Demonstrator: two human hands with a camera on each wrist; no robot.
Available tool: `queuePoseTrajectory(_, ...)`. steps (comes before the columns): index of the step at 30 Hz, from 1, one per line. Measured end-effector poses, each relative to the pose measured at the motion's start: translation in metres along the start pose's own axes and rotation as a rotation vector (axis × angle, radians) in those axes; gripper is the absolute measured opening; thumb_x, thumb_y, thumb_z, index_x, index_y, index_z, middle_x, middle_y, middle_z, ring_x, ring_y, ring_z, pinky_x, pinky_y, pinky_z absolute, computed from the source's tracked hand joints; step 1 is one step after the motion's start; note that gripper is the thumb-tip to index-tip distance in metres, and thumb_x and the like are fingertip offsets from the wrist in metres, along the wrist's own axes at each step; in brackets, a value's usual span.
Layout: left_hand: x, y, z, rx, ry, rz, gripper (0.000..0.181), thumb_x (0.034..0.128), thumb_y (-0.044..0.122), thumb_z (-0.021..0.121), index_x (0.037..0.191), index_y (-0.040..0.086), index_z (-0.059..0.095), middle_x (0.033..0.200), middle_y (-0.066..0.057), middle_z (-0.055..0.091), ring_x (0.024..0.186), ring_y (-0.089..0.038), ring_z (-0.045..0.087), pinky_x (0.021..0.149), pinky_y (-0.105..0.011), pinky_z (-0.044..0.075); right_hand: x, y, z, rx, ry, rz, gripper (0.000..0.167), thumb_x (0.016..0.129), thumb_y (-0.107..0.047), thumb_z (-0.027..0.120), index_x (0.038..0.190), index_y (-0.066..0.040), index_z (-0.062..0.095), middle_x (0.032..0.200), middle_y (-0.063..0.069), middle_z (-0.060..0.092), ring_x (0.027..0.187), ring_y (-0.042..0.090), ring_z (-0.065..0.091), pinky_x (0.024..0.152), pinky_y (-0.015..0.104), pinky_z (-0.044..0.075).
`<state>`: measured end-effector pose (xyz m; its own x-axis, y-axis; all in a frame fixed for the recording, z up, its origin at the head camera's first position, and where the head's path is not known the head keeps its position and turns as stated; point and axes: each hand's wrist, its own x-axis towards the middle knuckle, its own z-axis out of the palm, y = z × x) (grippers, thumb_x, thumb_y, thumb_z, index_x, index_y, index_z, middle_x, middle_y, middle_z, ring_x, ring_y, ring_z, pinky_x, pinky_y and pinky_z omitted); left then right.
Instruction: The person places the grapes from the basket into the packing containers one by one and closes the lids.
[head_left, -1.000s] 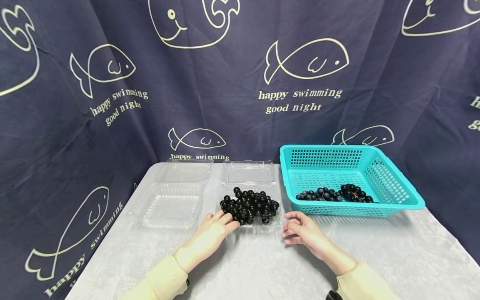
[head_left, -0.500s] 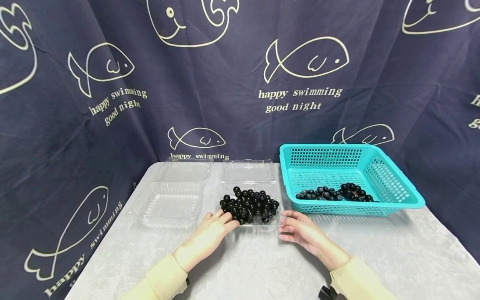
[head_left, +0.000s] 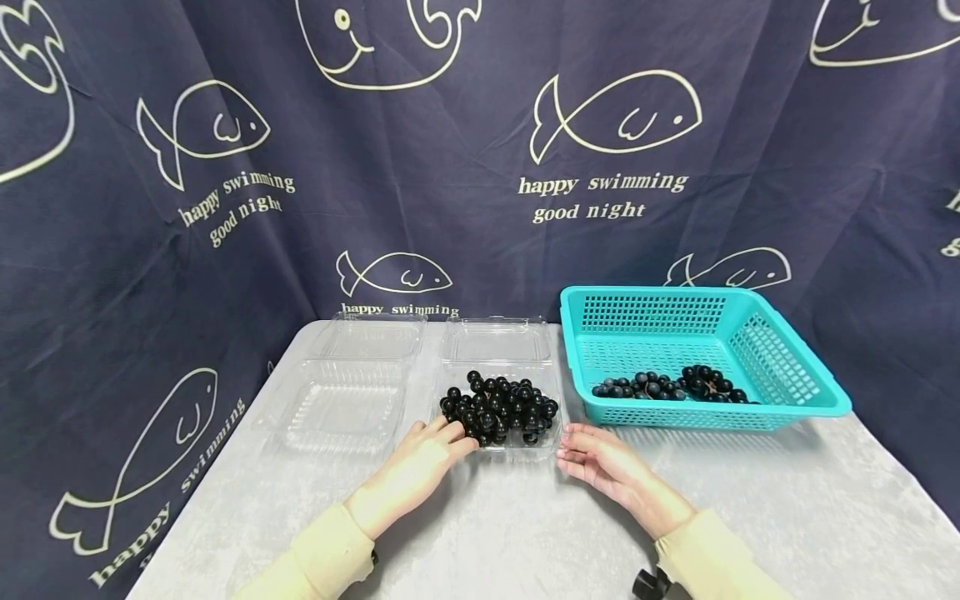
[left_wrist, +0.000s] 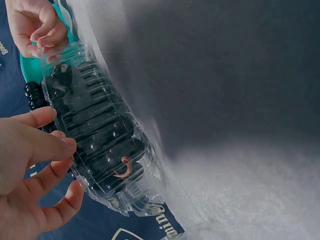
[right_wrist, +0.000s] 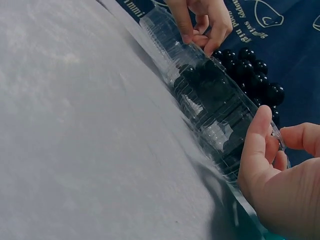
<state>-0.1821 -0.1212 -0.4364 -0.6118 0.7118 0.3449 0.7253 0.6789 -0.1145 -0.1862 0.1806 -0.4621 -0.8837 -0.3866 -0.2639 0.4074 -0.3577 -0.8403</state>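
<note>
Dark grapes (head_left: pixel 498 408) are heaped in a clear plastic container (head_left: pixel 534 454) whose lid (head_left: pixel 497 342) lies open behind it. My left hand (head_left: pixel 415 468) pinches the near left part of the container's rim, thumb at the front; in the left wrist view the left hand (left_wrist: pixel 35 170) has its fingers along that rim. At the near right corner, my right hand (head_left: pixel 615 468) grips the rim between thumb and fingers, as the right wrist view shows with the right hand (right_wrist: pixel 285 175). Grapes (right_wrist: pixel 255 75) rise above the rim there.
An empty clear container (head_left: pixel 341 412), lid open, stands to the left. On the right is a turquoise basket (head_left: pixel 750 414) with more dark grapes (head_left: pixel 708 385). A dark blue curtain (head_left: pixel 480 183) hangs behind the table (head_left: pixel 480 533).
My right hand has moved left from beside the container onto its right corner. The left hand has stayed at the rim, and the grapes have barely moved.
</note>
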Motion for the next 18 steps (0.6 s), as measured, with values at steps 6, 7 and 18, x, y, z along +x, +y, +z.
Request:
queuePoseTrajectory(6,0.001,-0.001,-0.003,-0.003,-0.027,0.009,0.025,0.0885,0.019,0.057,0.112,0.025,0.065,0.101,0.009,0.058,0.092,-0.01,0.049,0.069,-0.027,0.042,-0.002,0.0,0.001,0.024,-0.002,0.001,0.011,0.092,0.001,0.048,0.099,-0.006,0.052,0.084,0.001,0.059,0.079,0.012,0.06,0.079,0.025,0.054)
queuePoseTrajectory(7,0.001,-0.001,-0.004,-0.002,-0.031,0.011,0.025,0.0886,0.018,0.057,0.112,0.025,0.065,0.101,0.009,0.058,0.092,-0.01,0.05,0.069,-0.027,0.043,-0.002,0.0,0.001,0.025,0.002,0.001,0.011,0.092,0.001,0.048,0.098,-0.006,0.053,0.084,0.001,0.059,0.079,0.012,0.06,0.079,0.025,0.054)
queuePoseTrajectory(18,0.004,-0.005,-0.013,-0.029,-0.084,0.039,0.035,0.0793,0.008,0.068,0.11,0.023,0.065,0.098,0.009,0.058,0.09,-0.011,0.052,0.067,-0.025,0.045,-0.002,0.001,0.001,0.005,0.045,0.012,0.01,0.093,-0.001,0.05,0.102,-0.004,0.053,0.086,0.002,0.061,0.08,0.012,0.061,0.078,0.023,0.054)
